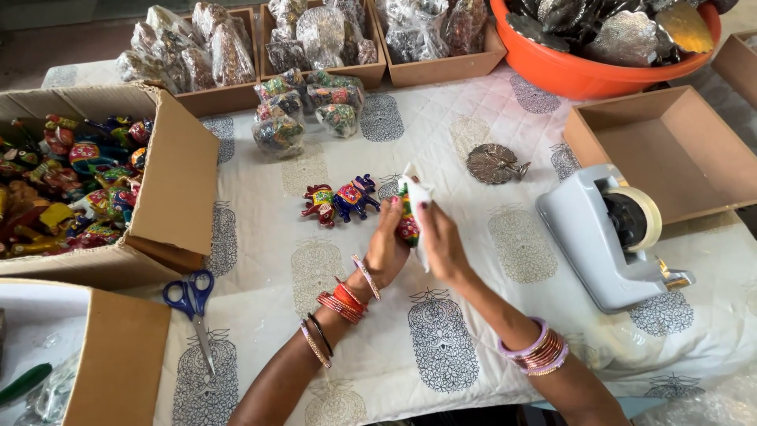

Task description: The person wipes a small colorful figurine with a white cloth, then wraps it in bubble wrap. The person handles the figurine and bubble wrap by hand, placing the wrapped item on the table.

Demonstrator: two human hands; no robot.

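Both hands mid-table, just left of tape dispenser (pixel 611 237). Left hand (pixel 386 248) closed round painted figurine (pixel 408 225), right hand (pixel 441 241) gripping clear wrap (pixel 415 197) over it. Figurine upright-ish, pinched btwn both palms. Two more painted elephants (pixel 339 201) further left of dispenser, on cloth (pixel 441 142). Metal peacock (pixel 494 163) up-left of dispenser. Scissors (pixel 192 304) far left, low. Box of figurines (pixel 87 185) far left. Orange tub (pixel 591 59) above dispenser, empty brown tray (pixel 670 150) just right of it.
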